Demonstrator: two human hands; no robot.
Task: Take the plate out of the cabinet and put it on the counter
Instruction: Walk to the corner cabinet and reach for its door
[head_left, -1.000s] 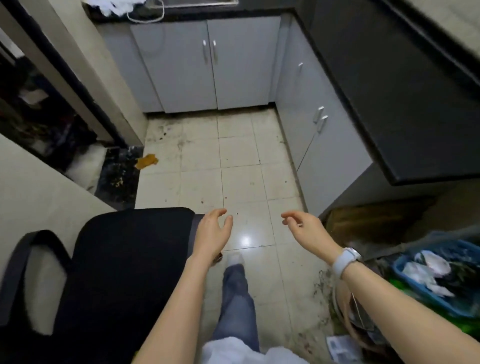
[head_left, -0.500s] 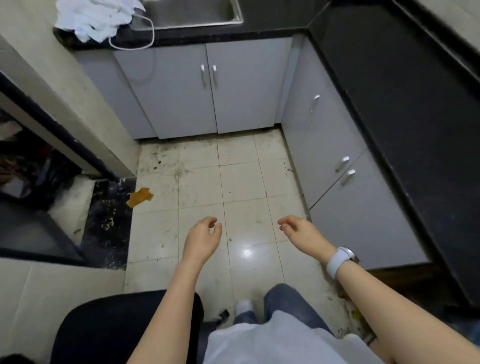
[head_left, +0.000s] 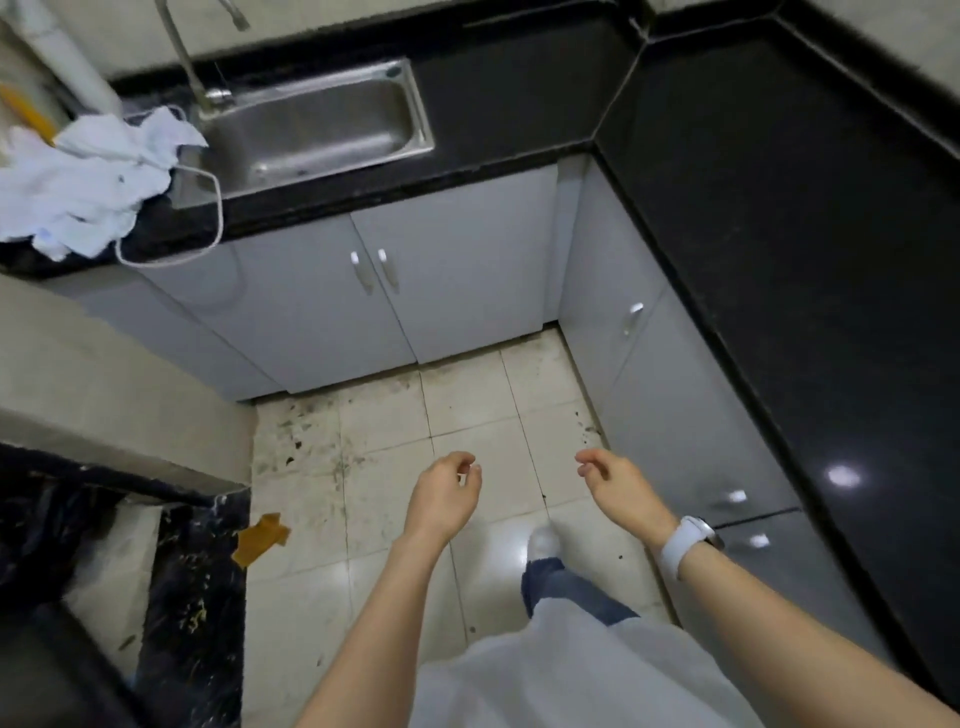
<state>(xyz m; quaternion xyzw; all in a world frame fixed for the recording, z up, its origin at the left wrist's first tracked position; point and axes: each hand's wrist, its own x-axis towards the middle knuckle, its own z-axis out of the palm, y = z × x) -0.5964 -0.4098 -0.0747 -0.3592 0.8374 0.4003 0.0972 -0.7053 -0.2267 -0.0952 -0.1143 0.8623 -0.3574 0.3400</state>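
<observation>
No plate is in sight. Grey cabinets (head_left: 457, 280) with shut doors and small metal handles run under a black L-shaped counter (head_left: 789, 218); more shut doors line the right run. My left hand (head_left: 441, 496) and my right hand (head_left: 615, 480) hang over the tiled floor, short of the cabinets, both empty with fingers loosely curled and apart. A white watch sits on my right wrist.
A steel sink (head_left: 311, 124) with a tap is set in the far counter. White crumpled cloth (head_left: 83, 176) and a white cord lie left of it. A wall corner (head_left: 104, 395) juts in at left. An orange scrap (head_left: 260, 538) lies on the stained floor.
The view has moved forward and lifted: the chair has dropped out of sight, the sink and far counter have come into view. Both hands stay empty, closer to the cabinets.
</observation>
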